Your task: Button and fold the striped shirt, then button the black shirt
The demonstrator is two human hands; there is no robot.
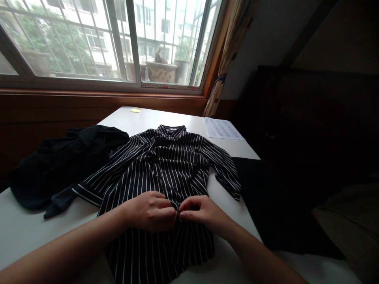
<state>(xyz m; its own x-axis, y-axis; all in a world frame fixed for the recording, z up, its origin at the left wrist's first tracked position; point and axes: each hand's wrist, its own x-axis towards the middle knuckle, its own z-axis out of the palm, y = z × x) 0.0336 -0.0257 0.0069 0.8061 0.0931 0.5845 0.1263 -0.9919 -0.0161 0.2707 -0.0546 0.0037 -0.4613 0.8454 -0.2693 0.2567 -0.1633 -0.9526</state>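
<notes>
A black shirt with white stripes [142, 173] lies spread on the white table, front side up, its collar toward the window and its sleeves out to both sides. Dark buttons run down its front. My left hand [155, 213] is closed at the lower front edge, knuckles up, gripping the cloth. Right beside it, my right hand [201, 213] pinches the same front edge between thumb and fingertips. The cloth between the two hands is slightly raised. Whether a button sits between the fingers is hidden.
Dark crumpled clothing [71, 157] is heaped on the left of the white table [112, 116]. Printed sheets [223, 129] and a yellow sticky note [136, 110] lie toward the back. Dark cloth [275, 205] hangs along the right edge. Behind stands a barred window [97, 43] with a curtain [226, 59].
</notes>
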